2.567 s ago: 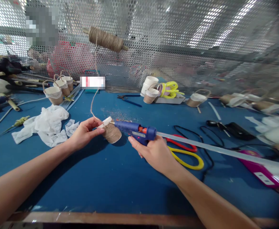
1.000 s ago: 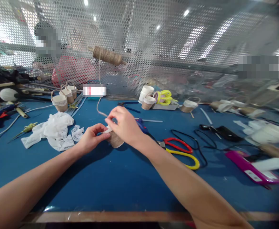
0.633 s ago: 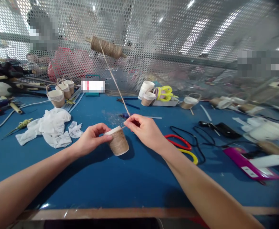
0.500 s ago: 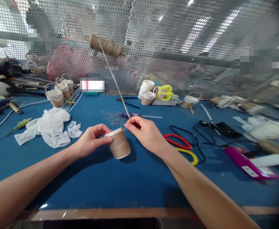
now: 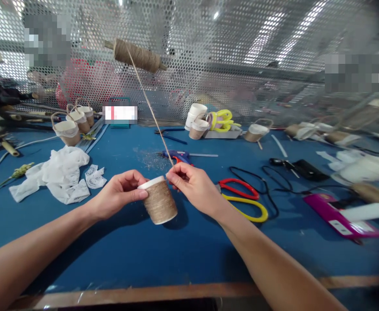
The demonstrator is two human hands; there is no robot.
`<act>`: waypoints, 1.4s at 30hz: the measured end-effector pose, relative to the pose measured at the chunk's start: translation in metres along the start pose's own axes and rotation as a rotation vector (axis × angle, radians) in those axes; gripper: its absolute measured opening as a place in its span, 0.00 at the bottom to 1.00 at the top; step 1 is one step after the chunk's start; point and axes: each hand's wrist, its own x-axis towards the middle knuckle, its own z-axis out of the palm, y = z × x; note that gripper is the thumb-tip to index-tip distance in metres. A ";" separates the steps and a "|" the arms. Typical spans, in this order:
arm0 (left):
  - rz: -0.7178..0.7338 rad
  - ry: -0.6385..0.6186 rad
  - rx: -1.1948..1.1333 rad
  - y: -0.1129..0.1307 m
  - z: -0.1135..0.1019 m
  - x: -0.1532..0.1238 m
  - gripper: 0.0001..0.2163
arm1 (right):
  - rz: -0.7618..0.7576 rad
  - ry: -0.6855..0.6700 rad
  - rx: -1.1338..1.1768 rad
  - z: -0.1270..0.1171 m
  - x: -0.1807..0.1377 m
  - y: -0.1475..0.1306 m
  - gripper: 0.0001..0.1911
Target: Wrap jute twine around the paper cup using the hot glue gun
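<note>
A paper cup (image 5: 160, 202) wound with brown twine, its white rim bare, tilts above the blue table. My left hand (image 5: 124, 190) grips it by the rim, thumb outside and fingers partly hidden behind or inside. Close to the rim's right side, my right hand (image 5: 189, 183) pinches the twine (image 5: 152, 112), which runs taut up to a spool (image 5: 136, 55) on a stick at the mesh. Behind my hands lies a blue glue gun (image 5: 176, 154). Scissors with red and yellow handles (image 5: 246, 203) lie right of my right wrist.
White lace cloth (image 5: 58, 175) lies at left, with small twine-wrapped baskets (image 5: 68, 133) behind it. White cups (image 5: 196, 115) and yellow-handled scissors (image 5: 222, 121) stand at the back. A purple packet (image 5: 332, 216) and black cord (image 5: 267, 185) are at right. The perforated metal screen (image 5: 241, 56) closes the back.
The view has shifted slightly. The cup sits a little lower and has turned slightly in my left hand; my right hand still pinches the twine, now beside the rim. More of the glue gun shows.
</note>
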 end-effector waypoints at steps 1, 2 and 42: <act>-0.004 -0.003 -0.007 0.000 0.000 0.000 0.11 | 0.003 -0.003 0.010 0.001 0.000 0.001 0.07; -0.007 -0.005 -0.015 0.000 0.000 0.000 0.11 | 0.005 -0.006 0.016 0.001 0.000 0.001 0.07; -0.025 0.101 0.508 0.008 0.019 -0.005 0.10 | -0.264 -0.016 -0.232 0.026 -0.010 0.000 0.04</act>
